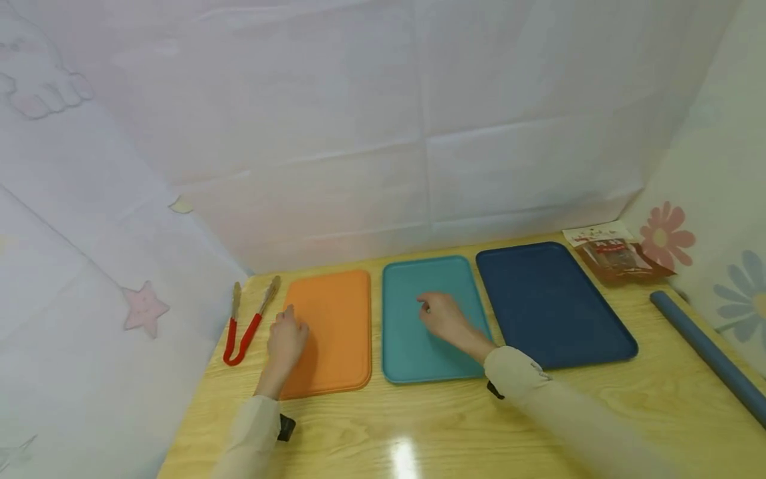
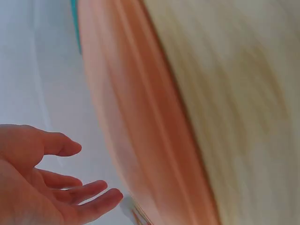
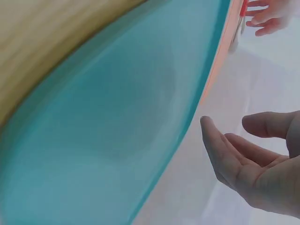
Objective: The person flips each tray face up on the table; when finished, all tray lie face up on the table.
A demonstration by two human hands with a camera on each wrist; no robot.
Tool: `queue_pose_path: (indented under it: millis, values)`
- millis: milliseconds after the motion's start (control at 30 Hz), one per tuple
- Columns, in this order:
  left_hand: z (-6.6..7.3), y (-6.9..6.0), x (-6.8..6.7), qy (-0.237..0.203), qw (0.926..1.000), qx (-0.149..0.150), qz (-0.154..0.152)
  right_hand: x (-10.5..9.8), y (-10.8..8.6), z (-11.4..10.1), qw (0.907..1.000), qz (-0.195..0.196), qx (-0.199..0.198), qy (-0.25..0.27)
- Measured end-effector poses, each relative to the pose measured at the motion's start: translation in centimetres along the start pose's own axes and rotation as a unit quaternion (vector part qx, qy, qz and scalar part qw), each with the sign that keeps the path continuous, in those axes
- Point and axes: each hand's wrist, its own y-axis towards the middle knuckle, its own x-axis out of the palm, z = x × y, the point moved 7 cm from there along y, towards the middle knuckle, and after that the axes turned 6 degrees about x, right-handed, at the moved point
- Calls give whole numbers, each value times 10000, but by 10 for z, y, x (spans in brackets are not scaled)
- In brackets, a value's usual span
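Three rectangular trays lie side by side on the table: an orange tray (image 1: 338, 319), a teal tray (image 1: 403, 346) and a dark blue tray (image 1: 550, 299). My left hand (image 1: 286, 340) is over the left edge of the orange one, its fingers loose and apart with nothing between them; the left wrist view shows the same relaxed fingers (image 2: 101, 187). Above the teal tray hovers my right hand (image 1: 444, 315), loosely curved. In the right wrist view its thumb (image 3: 265, 124) stands apart from the fingers, and nothing is held.
Red-handled tongs (image 1: 248, 329) lie spread left of the orange tray. Behind the blue tray's right corner is a brown and white food packet (image 1: 619, 256). A grey-blue roll (image 1: 712, 352) lies along the table's right side. White printed cloth (image 1: 335, 166) hangs behind.
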Motion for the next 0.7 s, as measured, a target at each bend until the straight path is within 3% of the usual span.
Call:
queue_pose_path:
  millis: [133,267,333,533,633,700]
  values:
    - [-29,-4,-4,455,9990,2,1,33,12,-28,9985,-247,-51,494]
    - [-44,-4,4,624,9979,117,-157,78,20,-54,9914,-940,35,906]
    - [-47,-4,5,670,9974,233,-123,98,23,-63,9901,-1184,80,748]
    - [-45,-4,0,528,9969,572,149,120,32,-73,9957,-878,51,-305]
    - [-45,-5,0,373,9977,549,115,123,32,-71,9955,-878,338,-128]
    - [-47,-7,-1,257,9983,517,76,125,32,-69,9933,-841,666,427]
